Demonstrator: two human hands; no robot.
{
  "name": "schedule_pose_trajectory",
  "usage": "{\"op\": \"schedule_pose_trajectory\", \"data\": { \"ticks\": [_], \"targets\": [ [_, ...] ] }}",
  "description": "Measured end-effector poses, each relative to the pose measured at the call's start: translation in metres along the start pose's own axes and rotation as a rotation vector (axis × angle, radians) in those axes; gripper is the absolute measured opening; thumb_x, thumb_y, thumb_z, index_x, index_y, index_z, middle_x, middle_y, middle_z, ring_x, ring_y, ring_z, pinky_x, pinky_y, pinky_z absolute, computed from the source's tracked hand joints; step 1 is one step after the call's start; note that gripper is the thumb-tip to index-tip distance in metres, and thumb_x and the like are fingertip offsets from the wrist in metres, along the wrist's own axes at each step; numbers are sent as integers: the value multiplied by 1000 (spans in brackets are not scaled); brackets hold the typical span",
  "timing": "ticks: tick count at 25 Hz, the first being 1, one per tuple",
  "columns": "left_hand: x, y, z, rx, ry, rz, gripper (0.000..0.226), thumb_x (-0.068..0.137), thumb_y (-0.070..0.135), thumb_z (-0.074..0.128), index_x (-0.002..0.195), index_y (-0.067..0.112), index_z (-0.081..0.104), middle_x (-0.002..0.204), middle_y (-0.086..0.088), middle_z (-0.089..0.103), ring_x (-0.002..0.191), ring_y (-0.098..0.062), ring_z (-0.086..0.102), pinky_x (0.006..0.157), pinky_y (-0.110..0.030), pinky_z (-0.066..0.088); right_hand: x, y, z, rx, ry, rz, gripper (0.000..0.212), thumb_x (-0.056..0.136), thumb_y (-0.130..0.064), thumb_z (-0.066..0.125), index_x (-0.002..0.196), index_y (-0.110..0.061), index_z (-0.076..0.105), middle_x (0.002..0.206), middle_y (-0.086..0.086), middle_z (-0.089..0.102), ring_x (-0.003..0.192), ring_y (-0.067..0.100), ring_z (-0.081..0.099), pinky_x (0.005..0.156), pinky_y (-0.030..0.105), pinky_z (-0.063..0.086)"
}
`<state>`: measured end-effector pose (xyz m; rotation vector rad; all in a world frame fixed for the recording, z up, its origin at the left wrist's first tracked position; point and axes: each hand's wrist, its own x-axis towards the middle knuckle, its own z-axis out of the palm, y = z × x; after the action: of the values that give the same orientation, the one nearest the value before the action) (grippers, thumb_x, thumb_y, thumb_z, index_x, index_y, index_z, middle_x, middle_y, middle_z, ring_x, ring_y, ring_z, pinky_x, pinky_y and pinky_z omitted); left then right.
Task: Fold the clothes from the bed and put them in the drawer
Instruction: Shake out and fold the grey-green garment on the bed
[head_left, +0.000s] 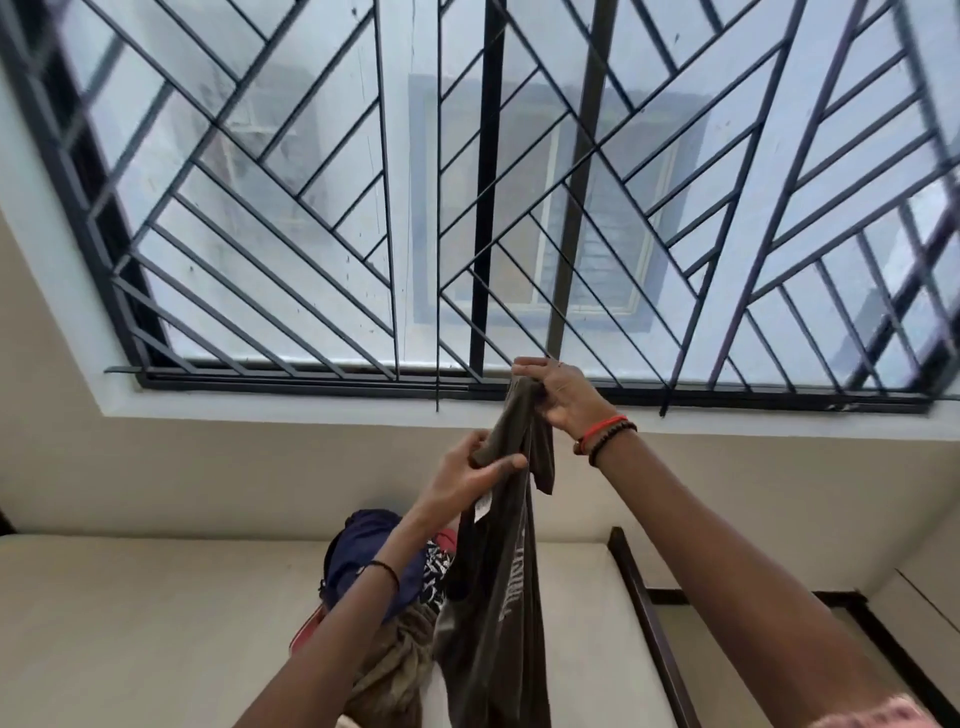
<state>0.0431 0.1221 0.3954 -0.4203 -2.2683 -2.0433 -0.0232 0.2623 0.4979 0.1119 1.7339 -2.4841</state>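
A dark olive T-shirt (498, 597) with pale lettering hangs in the air in front of me, bunched at the top. My right hand (558, 395) grips its highest part, up by the window sill. My left hand (467, 470) pinches a rolled edge of the same shirt a little lower and to the left; a white label shows just under it. Below the shirt, a heap of clothes (384, 587) lies on the cream bed (156, 623): a navy piece, a black-and-white printed one, a tan one and something red.
A large window with a black diagonal grille (467, 208) fills the wall above the bed. A dark wooden bed frame edge (649, 623) runs along the right side of the mattress, with a floor strip and dark skirting beyond it. No drawer is in view.
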Motion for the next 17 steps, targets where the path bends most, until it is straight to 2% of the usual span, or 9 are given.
{"op": "schedule_pose_trajectory", "data": {
  "ticks": [3, 4, 6, 9, 12, 13, 15, 16, 17],
  "targets": [
    [2, 1, 7, 86, 70, 75, 13, 86, 21, 66, 87, 8, 68, 75, 1, 63, 68, -5, 53, 68, -33, 45, -12, -32, -13, 38, 26, -69, 15, 83, 14, 57, 76, 1, 61, 51, 7, 64, 44, 12, 62, 49, 22, 55],
    [4, 7, 7, 84, 103, 90, 9, 90, 13, 61, 87, 8, 68, 73, 3, 61, 67, -1, 51, 67, -31, 43, -16, -41, -22, 32, 29, -77, 15, 83, 14, 57, 76, 2, 62, 54, 8, 64, 46, 13, 63, 50, 22, 56],
    [9, 28, 6, 106, 150, 123, 14, 94, 3, 53, 91, 9, 66, 76, 3, 61, 67, 4, 50, 66, -24, 42, -24, -53, -44, -27, 36, -83, 14, 84, 12, 57, 77, 1, 62, 64, 10, 63, 52, 12, 64, 51, 22, 55],
    [17, 58, 6, 194, 115, 180, 18, 96, 5, 48, 100, 4, 66, 88, -3, 64, 78, -5, 54, 70, -18, 43, -39, -54, -82, -210, 59, -87, 14, 87, 10, 56, 78, -1, 60, 75, 10, 60, 56, 8, 64, 53, 16, 54],
    [25, 78, 13, 231, -20, 174, 21, 99, 10, 45, 100, 3, 65, 88, -2, 63, 79, -5, 55, 73, -17, 44, -52, -43, -119, -381, 8, 1, 9, 90, 6, 54, 87, 1, 60, 81, 11, 61, 56, 6, 67, 55, 16, 54],
    [27, 82, 17, 229, -66, 168, 22, 99, 11, 45, 99, 3, 65, 86, -3, 62, 77, -7, 56, 72, -18, 44, -57, -40, -128, -500, -26, 51, 6, 92, 1, 55, 92, 2, 61, 84, 13, 62, 57, 10, 68, 56, 19, 55],
    [32, 90, 28, 243, -137, 144, 22, 100, 11, 43, 97, 3, 64, 84, -5, 61, 76, -10, 56, 68, -18, 45, -68, -36, -135, -869, -43, 81, 20, 94, -23, 58, 100, -4, 64, 86, 13, 63, 60, 16, 65, 56, 25, 55],
    [34, 94, 34, 248, -169, 127, 22, 100, 10, 43, 97, 3, 63, 84, -4, 61, 76, -11, 56, 68, -17, 45, -70, -36, -133, -980, -27, 14, 28, 93, -35, 58, 101, -10, 66, 87, 9, 63, 66, 16, 63, 59, 26, 54],
    [35, 97, 39, 253, -196, 120, 21, 100, 10, 43, 98, 3, 63, 84, -3, 61, 76, -9, 56, 68, -14, 45, -73, -35, -128, -980, -42, -83, 32, 91, -43, 57, 102, -15, 67, 92, 4, 65, 77, 15, 62, 67, 27, 52]
  ]
}}
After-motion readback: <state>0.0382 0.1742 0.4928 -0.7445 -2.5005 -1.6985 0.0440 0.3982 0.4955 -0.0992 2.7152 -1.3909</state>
